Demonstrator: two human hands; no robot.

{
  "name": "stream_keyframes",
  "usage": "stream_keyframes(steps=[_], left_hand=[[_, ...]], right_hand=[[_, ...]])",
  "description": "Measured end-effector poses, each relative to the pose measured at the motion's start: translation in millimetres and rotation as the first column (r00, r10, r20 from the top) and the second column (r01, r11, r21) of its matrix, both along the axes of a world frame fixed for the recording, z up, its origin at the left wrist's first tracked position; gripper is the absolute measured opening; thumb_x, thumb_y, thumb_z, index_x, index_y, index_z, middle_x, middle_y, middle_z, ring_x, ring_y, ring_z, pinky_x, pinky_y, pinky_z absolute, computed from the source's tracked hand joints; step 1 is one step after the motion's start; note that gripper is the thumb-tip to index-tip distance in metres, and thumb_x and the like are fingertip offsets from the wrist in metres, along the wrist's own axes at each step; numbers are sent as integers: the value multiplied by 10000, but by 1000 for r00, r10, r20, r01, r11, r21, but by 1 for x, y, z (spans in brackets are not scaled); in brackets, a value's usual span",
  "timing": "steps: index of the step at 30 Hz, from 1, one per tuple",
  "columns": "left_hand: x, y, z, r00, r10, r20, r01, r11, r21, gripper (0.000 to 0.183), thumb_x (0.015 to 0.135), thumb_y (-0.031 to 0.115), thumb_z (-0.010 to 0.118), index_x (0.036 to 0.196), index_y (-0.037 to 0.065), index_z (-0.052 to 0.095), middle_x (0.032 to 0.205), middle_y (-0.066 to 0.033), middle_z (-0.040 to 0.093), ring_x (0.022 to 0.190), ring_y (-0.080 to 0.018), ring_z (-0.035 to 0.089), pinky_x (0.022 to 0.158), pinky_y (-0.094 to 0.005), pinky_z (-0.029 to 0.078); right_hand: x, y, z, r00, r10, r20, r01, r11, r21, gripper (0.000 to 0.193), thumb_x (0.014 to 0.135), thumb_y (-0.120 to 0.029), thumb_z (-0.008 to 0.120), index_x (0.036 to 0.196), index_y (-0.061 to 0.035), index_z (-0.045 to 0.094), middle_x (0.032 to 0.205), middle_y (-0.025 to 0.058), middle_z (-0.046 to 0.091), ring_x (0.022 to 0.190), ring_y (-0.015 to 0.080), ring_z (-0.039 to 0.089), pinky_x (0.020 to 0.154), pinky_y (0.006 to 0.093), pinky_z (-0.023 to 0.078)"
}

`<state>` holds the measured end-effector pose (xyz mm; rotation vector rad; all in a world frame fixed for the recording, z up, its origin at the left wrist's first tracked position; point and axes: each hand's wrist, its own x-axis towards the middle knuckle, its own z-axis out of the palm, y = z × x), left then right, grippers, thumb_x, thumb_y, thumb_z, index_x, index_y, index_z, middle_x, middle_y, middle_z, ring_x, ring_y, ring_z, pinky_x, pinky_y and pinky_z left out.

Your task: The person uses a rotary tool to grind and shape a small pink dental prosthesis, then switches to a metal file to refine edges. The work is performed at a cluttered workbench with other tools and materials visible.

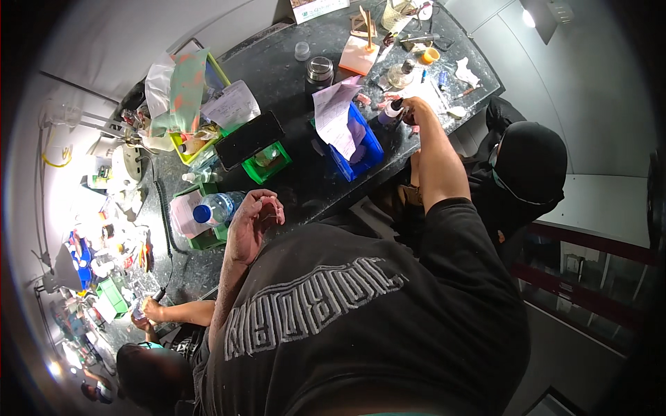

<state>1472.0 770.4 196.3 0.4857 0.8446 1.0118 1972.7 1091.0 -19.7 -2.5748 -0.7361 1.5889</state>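
My left hand (251, 211) is raised by the table's front edge, with its fingers curled round a pink, curved denture-like piece (271, 213). A clear plastic bottle with a blue cap (216, 208) stands right beside it. Over to the right, my right arm stretches across the table, and my right hand (414, 107) is closed on a small pale bottle with a black top (388, 114). A blue bin (368, 161) with papers sits just left of that bottle. Several small pink pieces (383, 102) lie behind it.
A green bin (268, 166) and a yellow bin (182, 154) stand left of centre, with a dark flask (320, 73) at the back. On the right sits a person in a black head covering (531, 163); another person (156, 367) works at the lower left.
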Motion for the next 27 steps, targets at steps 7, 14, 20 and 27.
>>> stream_keyframes(steps=[7,14,20,27], left_hand=[[3,6,-4,999,1,37,0,1000,-16,336,979,255,534,1197,-1,541,988,-132,633,877,-207,625,828,-335,515],[-8,4,-12,998,22,66,-23,1000,12,222,1021,191,497,1154,16,535,997,-145,639,890,-215,638,830,-334,525],[-1,6,0,961,115,-250,-54,969,240,191,1053,154,577,1183,17,555,1136,-140,685,1004,-187,671,945,-338,521],[-1,-3,-1,956,132,-264,-65,966,249,202,1017,146,611,1173,30,556,1186,-184,676,1056,-226,678,961,-366,542]], right_hand=[[30,-16,-9,985,-94,-146,133,950,282,384,871,-371,740,1123,-81,731,1207,120,653,1045,345,601,767,463,530],[-44,-94,212,928,-181,-326,350,724,594,176,869,-216,774,894,-42,765,608,-41,498,494,93,414,515,296,388],[-119,-195,291,873,303,-383,-17,803,596,216,944,-224,667,1048,-69,775,669,-9,535,545,109,533,549,289,479],[-228,-261,128,815,450,-366,-367,889,274,258,833,-287,762,892,-38,790,753,85,674,614,160,617,636,322,535]])
